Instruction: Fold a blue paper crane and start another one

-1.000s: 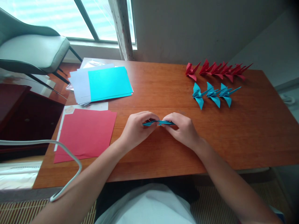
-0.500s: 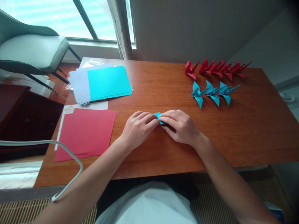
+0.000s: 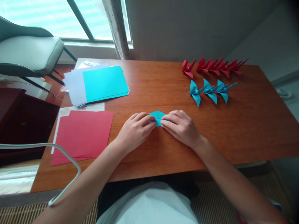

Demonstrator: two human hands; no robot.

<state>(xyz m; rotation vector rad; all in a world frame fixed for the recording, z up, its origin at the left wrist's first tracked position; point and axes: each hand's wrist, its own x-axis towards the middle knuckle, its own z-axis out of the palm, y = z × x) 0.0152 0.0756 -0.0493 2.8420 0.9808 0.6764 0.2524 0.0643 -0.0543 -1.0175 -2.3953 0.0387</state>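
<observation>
A small folded piece of blue paper (image 3: 158, 115) lies at the middle of the wooden table, with creases across its face. My left hand (image 3: 137, 129) grips its left side, fingers closed on the edge. On the opposite side my right hand (image 3: 182, 126) pinches the right edge, thumb low and fingers over the top. Both side corners of the paper are partly hidden beneath the fingers. Farther back on the right, blue paper cranes (image 3: 195, 93) stand in a row, and behind them is a row of red paper cranes (image 3: 188, 68).
Blue sheets (image 3: 106, 84) rest on white paper (image 3: 73, 87) at the back left. Red sheets (image 3: 83, 133) lie nearer, by the left edge of the table (image 3: 151, 165). A white cable (image 3: 67, 152) loops by my left forearm. A chair (image 3: 30, 49) stands beyond the table.
My hands have moved slightly apart, and more of the folded blue paper shows between them, spread wider and flatter. The whole view has shifted a little.
</observation>
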